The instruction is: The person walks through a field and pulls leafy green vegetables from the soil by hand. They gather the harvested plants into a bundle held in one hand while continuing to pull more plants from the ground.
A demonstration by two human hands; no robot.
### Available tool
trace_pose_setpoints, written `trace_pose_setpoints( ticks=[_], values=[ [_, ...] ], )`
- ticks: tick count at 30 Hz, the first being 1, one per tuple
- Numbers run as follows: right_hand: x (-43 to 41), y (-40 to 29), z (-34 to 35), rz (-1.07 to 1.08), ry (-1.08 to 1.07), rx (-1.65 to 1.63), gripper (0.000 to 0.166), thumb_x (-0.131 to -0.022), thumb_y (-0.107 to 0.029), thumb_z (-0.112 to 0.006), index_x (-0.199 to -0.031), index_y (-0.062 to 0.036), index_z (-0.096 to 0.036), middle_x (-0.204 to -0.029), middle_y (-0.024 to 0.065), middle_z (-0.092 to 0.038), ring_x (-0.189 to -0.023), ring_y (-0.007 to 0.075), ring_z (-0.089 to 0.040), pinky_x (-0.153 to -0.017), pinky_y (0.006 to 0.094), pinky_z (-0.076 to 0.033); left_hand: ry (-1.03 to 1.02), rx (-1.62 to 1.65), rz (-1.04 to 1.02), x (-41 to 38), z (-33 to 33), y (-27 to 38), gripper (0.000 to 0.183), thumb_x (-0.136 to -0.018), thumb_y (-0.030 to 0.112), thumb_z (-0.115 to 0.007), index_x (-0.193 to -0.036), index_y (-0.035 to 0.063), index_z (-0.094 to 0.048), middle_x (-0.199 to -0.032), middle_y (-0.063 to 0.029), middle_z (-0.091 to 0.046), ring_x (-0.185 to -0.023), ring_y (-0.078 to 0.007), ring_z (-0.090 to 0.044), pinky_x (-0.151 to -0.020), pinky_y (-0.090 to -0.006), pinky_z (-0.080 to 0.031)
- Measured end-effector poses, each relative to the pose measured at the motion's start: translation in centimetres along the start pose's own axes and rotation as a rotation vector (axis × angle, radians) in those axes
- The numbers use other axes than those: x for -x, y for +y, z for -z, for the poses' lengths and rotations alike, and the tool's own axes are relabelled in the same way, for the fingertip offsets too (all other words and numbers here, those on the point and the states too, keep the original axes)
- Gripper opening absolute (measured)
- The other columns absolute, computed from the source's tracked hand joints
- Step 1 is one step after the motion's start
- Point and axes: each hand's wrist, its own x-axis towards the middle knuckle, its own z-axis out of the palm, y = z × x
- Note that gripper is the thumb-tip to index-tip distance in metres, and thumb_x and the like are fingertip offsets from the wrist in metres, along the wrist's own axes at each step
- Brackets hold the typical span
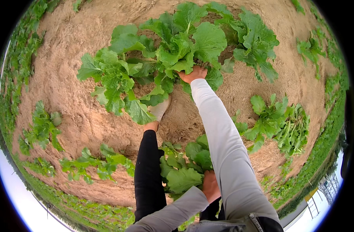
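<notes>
My right hand [194, 74] reaches into the base of a broad-leaved green plant [177, 49], probably a mustard-type leafy vegetable. Its fingers are hidden under the leaves, so their grip cannot be seen. Close to my body, my left hand [211, 185] is closed around a bunch of picked green leaves [184, 177], which hangs between my legs. The left forearm crosses below the right one. Leaves of a neighbouring plant [116, 75] spread to the left of the right hand, partly over my shoe [159, 109].
Dry sandy soil [63, 84] surrounds the plants. Another large plant [254, 40] grows at the upper right. A pile of picked greens [294, 129] lies right of my arm, beside a smaller plant [265, 121]. More low plants [98, 163] grow at the left.
</notes>
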Motion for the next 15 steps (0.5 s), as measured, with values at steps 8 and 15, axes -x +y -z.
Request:
trace_pose_setpoints(
  ticks=[8, 15],
  values=[
    [-2.6, -1.5, -6.2, -0.109, -0.015, -0.372, 0.096, -0.074, -0.073, -0.057, -0.148, -0.0155, -0.035, -0.152, 0.0171, -0.034, -0.138, 0.0301, -0.036, -0.111, 0.0478, -0.030, -0.114, 1.348, 0.098, -2.2, 1.0, -3.6, 0.045, -0.096, 0.038, -0.041, -0.119, 0.0040, -0.059, -0.118, -0.0112, -0.064, -0.111, -0.0262, -0.058, -0.099, -0.0402, -0.044],
    [-1.7, 0.8, -2.9, 0.021, 0.092, -0.326, 0.038, -0.078, -0.023, -0.064, -0.112, -0.0058, -0.064, -0.121, 0.0127, -0.065, -0.119, 0.0254, -0.058, -0.093, 0.0340, -0.050, -0.481, 1.281, 0.002, -0.5, 2.4, -1.2, 0.044, -0.094, 0.037, -0.044, -0.118, 0.0054, -0.061, -0.117, -0.0117, -0.065, -0.113, -0.0249, -0.057, -0.103, -0.0374, -0.042]
  ],
)
